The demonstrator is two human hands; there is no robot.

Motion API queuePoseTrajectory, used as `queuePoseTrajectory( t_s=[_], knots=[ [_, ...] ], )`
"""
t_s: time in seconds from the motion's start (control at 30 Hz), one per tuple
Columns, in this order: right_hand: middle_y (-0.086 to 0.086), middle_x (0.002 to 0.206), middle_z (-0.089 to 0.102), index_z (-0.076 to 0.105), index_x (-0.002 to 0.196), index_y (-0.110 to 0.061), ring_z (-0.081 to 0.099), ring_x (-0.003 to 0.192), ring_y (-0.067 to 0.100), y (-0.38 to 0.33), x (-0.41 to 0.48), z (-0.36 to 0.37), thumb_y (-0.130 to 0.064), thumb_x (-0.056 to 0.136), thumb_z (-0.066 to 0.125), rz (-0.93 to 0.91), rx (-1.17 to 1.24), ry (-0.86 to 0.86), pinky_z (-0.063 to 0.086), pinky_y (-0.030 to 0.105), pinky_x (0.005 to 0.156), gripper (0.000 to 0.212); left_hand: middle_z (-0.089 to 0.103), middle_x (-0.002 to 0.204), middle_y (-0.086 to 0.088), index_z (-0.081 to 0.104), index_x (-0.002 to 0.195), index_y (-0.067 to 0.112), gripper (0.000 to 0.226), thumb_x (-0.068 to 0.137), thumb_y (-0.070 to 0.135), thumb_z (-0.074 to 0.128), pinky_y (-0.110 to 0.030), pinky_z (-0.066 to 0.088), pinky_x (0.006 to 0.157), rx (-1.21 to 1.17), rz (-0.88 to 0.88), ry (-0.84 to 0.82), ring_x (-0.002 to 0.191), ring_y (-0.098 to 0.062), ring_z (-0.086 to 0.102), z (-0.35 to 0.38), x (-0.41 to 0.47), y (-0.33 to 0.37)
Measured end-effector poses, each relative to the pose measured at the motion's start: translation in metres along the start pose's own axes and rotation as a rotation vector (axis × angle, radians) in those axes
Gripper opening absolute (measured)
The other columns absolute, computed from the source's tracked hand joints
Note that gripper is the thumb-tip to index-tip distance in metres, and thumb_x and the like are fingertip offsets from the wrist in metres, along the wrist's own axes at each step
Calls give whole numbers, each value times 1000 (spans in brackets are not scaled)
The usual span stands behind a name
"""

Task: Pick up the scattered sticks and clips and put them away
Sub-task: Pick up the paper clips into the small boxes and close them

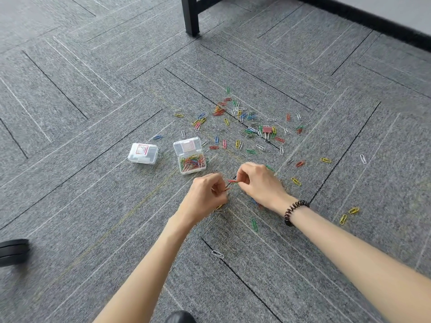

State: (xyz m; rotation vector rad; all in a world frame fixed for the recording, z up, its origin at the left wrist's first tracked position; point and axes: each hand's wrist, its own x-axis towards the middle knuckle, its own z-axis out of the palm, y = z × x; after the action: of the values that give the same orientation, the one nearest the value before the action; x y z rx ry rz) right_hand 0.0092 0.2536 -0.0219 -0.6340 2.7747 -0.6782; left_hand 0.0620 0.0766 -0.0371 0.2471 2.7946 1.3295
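Grey carpet tiles [93, 206], both forearms coming in from the bottom edge. Lone white clip [217, 254] lies nearest, between the forearms. Left hand [205, 194] has its fingers curled, pinching a small reddish clip [226, 189]. Right hand [258, 183], with a coiled black hair tie [295, 212] on the wrist, pinches a red paper clip [233, 181] just beside it. Beyond the hands sits an open clear box [192, 170] part-filled with coloured clips, and a closed clear box [143, 153] to its left. Farther out, scattered paper clips [245, 122] lie on the carpet, a pink binder clip [267, 130] among them. Black furniture leg [191, 15] at the far top.
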Motion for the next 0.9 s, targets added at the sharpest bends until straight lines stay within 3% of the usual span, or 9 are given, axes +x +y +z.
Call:
queuePoseTrajectory(
  t_s=[0.23, 0.37, 0.63, 0.8, 0.9],
  knots=[
    [-3, 88, 59, 58, 87, -16, 56, 77, 10, -7, 8, 1, -12, 87, 62, -21, 19, -29, 45, 19, 68, 5, 64, 77, 0, 60, 76, 11, 17, 73, -3, 68, -32, 56, 65, 38, -64, 82, 69, -15, 64, -36, 2, -7],
    [-3, 89, 57, 58, 89, -15, 56, 77, 10, -16, 17, 3, -13, 89, 60, -45, 11, -37, 43, 16, 66, 3, 63, 82, 2, 59, 80, 11, 14, 77, 0, 68, -36, 57, 69, 123, -92, 119, 72, -14, 63, -46, 3, -19],
    [0, 93, 57, 57, 92, -12, 55, 81, 12, -25, 40, 4, -13, 90, 58, -86, 15, -2, 48, 20, 69, 3, 63, 91, 2, 60, 88, 13, 8, 84, 12, 67, -36, 57, 68, 270, -104, 348, 75, -14, 62, -55, 24, -36],
    [0, 93, 58, 58, 94, -11, 56, 80, 12, -34, 56, 6, -12, 90, 59, -131, 7, 51, 48, 19, 69, 5, 70, 93, 5, 72, 88, 18, 4, 85, 20, 70, -23, 49, 62, 487, -71, 336, 84, -13, 62, -55, 21, -42],
    [3, 92, 60, 58, 93, -9, 57, 78, 13, -44, 69, 11, -9, 89, 60, -199, -22, 70, 51, 23, 70, 5, 66, 99, 5, 72, 93, 17, 9, 84, 19, 71, -22, 50, 64, 491, -98, 351, 89, -10, 60, -58, 10, -45]
  ],
)
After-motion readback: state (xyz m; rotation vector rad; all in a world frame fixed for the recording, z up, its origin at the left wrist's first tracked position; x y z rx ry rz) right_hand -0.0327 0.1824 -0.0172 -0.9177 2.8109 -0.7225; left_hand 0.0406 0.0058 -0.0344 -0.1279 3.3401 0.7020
